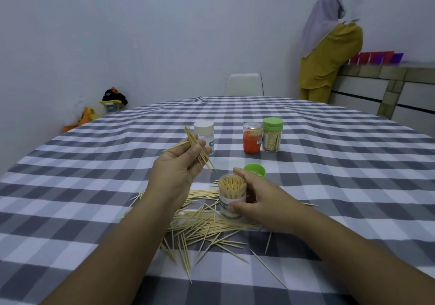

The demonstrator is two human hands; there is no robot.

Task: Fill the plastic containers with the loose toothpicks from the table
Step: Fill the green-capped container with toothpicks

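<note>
My left hand [180,163] is raised above the table and pinches a small bundle of toothpicks [196,146] between thumb and fingers. My right hand [261,198] grips an open clear plastic container [231,193], which stands upright and is packed with toothpicks. Loose toothpicks [207,229] lie scattered on the checked tablecloth under and in front of both hands. A green lid [255,170] lies just behind the held container.
Farther back stand a white-capped container [204,133], an orange container [251,140] and a green-capped container full of toothpicks [272,134]. A white chair [244,84] is at the table's far side. A person in yellow [329,53] stands at a counter, back right.
</note>
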